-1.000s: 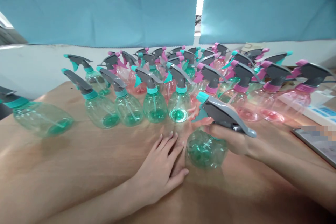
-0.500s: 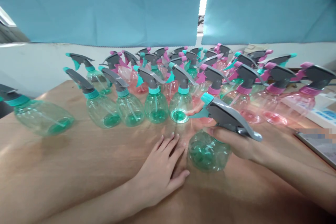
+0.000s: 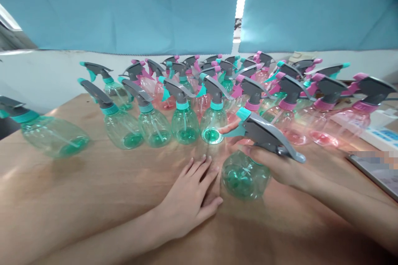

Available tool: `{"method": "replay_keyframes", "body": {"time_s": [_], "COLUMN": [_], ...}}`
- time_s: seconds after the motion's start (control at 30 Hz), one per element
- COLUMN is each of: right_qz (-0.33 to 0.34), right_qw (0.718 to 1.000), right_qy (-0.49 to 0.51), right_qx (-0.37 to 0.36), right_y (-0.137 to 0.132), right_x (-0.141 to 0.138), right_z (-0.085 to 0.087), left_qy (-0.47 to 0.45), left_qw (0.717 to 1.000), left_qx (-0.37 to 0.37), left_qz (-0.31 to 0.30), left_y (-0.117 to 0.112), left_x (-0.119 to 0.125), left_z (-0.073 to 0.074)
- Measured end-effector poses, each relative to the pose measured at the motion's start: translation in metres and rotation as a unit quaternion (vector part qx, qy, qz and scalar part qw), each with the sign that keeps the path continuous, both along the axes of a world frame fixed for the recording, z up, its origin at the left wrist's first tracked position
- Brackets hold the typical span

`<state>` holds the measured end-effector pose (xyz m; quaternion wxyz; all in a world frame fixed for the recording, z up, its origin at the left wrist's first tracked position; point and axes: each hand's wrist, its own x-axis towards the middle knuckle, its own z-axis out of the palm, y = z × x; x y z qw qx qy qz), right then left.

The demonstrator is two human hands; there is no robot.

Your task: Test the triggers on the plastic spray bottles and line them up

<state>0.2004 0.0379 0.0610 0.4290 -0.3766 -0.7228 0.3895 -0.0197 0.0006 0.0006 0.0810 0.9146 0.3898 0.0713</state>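
My right hand is closed round the neck of a green spray bottle, thumb at the near side and a finger reaching forward by its teal trigger. This bottle has a grey head with a teal nozzle and stands nearly upright at the table's front. Flat on the wooden table, my left hand rests with fingers stretched out, just left of the bottle and holding nothing. Beyond the hands runs a front row of spray bottles, with a green spray bottle and a pink spray bottle among them.
Several more pink and green spray bottles crowd behind the front row. Another green bottle stands apart at far left. A flat device lies at the right edge, near a white box. A blue curtain hangs behind the table.
The whole view has shifted very slightly. My right hand still grips the green spray bottle, and my left hand stays flat on the table.
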Motion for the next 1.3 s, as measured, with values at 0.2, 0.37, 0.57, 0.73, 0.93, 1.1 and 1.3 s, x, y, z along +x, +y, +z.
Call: {"method": "replay_keyframes", "body": {"time_s": [0.2,0.37,0.57,0.73,0.93,1.1,1.3], "right_qz": [0.008,0.009,0.006,0.014,-0.003,0.000,-0.005], "right_qw": [1.000,1.000,1.000,1.000,1.000,1.000,1.000], "right_qy": [-0.002,0.008,-0.001,-0.005,-0.017,-0.002,0.001], "right_qx": [0.005,0.001,-0.003,0.002,-0.007,0.002,-0.015], "right_y": [-0.001,-0.002,0.000,0.000,-0.001,-0.001,0.001], "right_x": [0.000,-0.001,0.001,0.002,0.000,0.002,0.003], "right_z": [0.001,0.004,0.001,-0.002,0.002,-0.002,-0.007], "left_qy": [0.001,0.012,0.015,0.014,0.017,0.011,0.000], "left_qw": [1.000,1.000,1.000,1.000,1.000,1.000,1.000], "left_qx": [-0.001,0.005,0.008,0.010,0.007,0.009,0.006], "left_qz": [-0.002,-0.003,-0.006,-0.006,-0.009,-0.011,-0.012], "left_y": [0.000,-0.001,0.000,0.000,0.000,0.000,0.000], "left_x": [-0.001,-0.001,-0.001,-0.001,-0.001,0.000,0.000], "left_z": [0.002,0.000,0.000,0.000,0.001,0.000,0.000]}}
